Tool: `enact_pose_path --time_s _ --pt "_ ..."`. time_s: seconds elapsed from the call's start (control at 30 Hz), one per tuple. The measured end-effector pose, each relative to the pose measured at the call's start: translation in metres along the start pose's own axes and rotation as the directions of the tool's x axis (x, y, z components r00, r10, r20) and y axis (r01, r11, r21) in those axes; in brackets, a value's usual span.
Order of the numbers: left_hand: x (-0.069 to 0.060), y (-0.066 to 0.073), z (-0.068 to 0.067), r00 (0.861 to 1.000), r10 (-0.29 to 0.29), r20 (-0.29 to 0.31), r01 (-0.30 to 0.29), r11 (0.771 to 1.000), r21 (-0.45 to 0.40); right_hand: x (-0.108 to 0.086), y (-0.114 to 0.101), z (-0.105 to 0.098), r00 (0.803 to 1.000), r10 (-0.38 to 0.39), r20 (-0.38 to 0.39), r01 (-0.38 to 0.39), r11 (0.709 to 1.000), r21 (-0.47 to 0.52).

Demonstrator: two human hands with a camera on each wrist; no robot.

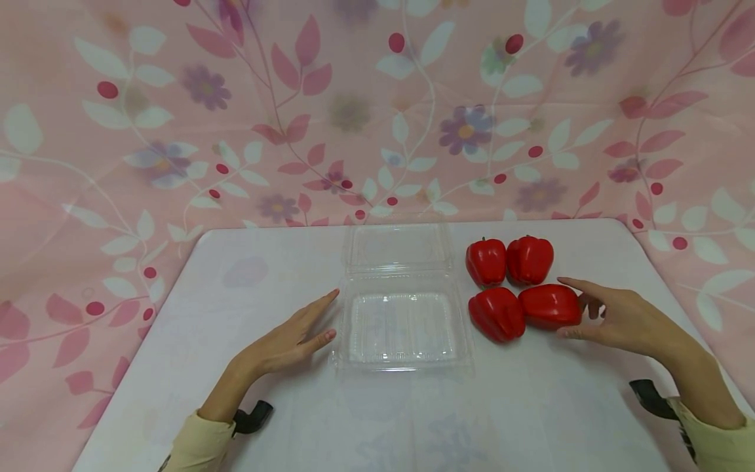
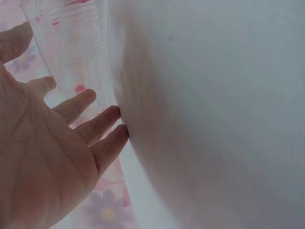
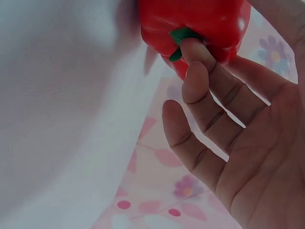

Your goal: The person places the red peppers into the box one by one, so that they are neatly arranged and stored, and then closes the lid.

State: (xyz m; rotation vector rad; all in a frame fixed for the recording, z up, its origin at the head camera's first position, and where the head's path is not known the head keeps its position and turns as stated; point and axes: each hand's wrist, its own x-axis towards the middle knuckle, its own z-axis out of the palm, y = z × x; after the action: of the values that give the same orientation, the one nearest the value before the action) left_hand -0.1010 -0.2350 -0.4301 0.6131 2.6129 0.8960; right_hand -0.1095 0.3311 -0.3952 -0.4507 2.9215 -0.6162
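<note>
Just left of a clear plastic clamshell box (image 1: 403, 328), my left hand (image 1: 295, 344) is held with fingers and thumb spread and nothing between them. The box lies with its lid (image 1: 398, 248) folded back; its wall (image 2: 81, 43) appears by the fingers in the left wrist view. My right hand (image 1: 619, 318) is at the stem end of a red bell pepper (image 1: 550, 306) lying on its side, its thumb and forefinger apart. In the right wrist view, a fingertip is at that pepper's green stem (image 3: 181, 40); whether it touches cannot be told.
More red bell peppers sit close together around it: one at front left (image 1: 497, 314), one at back left (image 1: 486, 262) and one at back right (image 1: 530, 260). All lie on a white table (image 1: 283, 262) backed by a pink floral cloth (image 1: 366, 118).
</note>
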Motion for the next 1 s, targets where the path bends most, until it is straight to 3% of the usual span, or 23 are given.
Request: enact_pose_path --time_s 0.17,0.47,1.0 --pt "0.000 0.000 0.000 1.000 0.004 0.000 -0.004 1.000 0.004 0.000 0.002 0.003 1.000 0.008 -0.019 -0.008 1.000 0.010" --pt "0.000 0.002 -0.001 1.000 0.001 0.003 -0.002 1.000 0.002 -0.001 0.004 0.006 0.996 -0.047 -0.078 0.050 0.998 0.037" --pt "0.000 0.002 -0.002 1.000 0.009 0.005 -0.009 1.000 0.018 -0.010 -0.007 -0.009 0.986 -0.063 -0.157 0.056 0.997 -0.045"
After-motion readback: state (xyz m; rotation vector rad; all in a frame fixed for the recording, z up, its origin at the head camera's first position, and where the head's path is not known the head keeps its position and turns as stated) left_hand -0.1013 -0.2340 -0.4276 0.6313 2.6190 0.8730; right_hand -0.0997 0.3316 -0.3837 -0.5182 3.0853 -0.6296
